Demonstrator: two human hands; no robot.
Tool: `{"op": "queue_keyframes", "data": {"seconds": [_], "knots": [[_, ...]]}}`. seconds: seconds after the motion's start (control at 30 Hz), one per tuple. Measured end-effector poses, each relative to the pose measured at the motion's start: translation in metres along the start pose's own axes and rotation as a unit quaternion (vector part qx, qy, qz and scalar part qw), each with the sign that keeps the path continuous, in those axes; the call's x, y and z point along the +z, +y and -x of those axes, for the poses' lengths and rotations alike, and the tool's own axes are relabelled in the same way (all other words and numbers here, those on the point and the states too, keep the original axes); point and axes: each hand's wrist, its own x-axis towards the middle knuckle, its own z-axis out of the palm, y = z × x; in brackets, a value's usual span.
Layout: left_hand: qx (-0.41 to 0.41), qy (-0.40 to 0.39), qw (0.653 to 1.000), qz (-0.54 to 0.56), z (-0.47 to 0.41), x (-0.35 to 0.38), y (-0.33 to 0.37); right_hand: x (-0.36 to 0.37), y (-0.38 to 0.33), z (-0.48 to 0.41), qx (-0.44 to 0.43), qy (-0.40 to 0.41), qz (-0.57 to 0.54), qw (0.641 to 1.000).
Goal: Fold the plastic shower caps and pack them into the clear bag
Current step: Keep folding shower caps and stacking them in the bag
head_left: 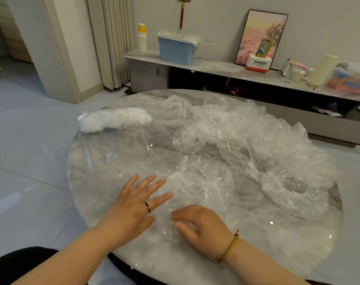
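A clear plastic shower cap (197, 182) lies spread on the round marble table (277, 243) in front of me. My left hand (133, 206) lies flat with straight fingers on the cap's left edge. My right hand (197, 225) rests on its near edge, fingers bent over the plastic. Several more crumpled shower caps (247, 132) are heaped at the back right, and one (294, 192) lies alone at the right. The clear bag (117, 145) lies at the left, with folded white caps (113, 120) bunched at its far end.
Behind the table runs a low shelf (216, 65) with a blue box (176, 49), a stack of paper cups (142, 39), a framed picture (261, 36) and a Panasonic box (258, 62). The floor is pale tile.
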Motion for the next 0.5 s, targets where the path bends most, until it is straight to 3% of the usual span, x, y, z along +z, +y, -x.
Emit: {"op": "queue_keyframes", "data": {"seconds": [0.07,0.17,0.23,0.3,0.37,0.43,0.5], "knots": [[0.035,-0.023,0.999,-0.030,0.004,0.005,0.002,-0.011,0.004,-0.011,0.077,0.091,-0.034,0.992],[0.042,-0.034,0.998,-0.040,0.003,0.009,0.004,-0.037,0.018,-0.026,0.256,0.204,0.001,0.945],[0.048,-0.029,0.998,-0.042,0.003,0.012,0.004,-0.053,0.035,-0.024,0.471,0.160,-0.037,0.867],[0.062,-0.049,0.996,-0.039,-0.001,0.013,0.007,-0.064,0.054,-0.022,0.607,0.107,-0.129,0.777],[0.074,-0.076,0.994,-0.019,-0.002,0.014,0.010,-0.070,0.062,-0.024,0.637,0.076,-0.183,0.745],[0.071,-0.090,0.993,-0.002,-0.001,0.016,0.011,-0.071,0.066,-0.029,0.630,0.056,-0.199,0.749],[0.055,-0.055,0.997,-0.003,0.001,0.019,0.010,-0.067,0.072,-0.033,0.620,0.070,-0.214,0.752]]}}
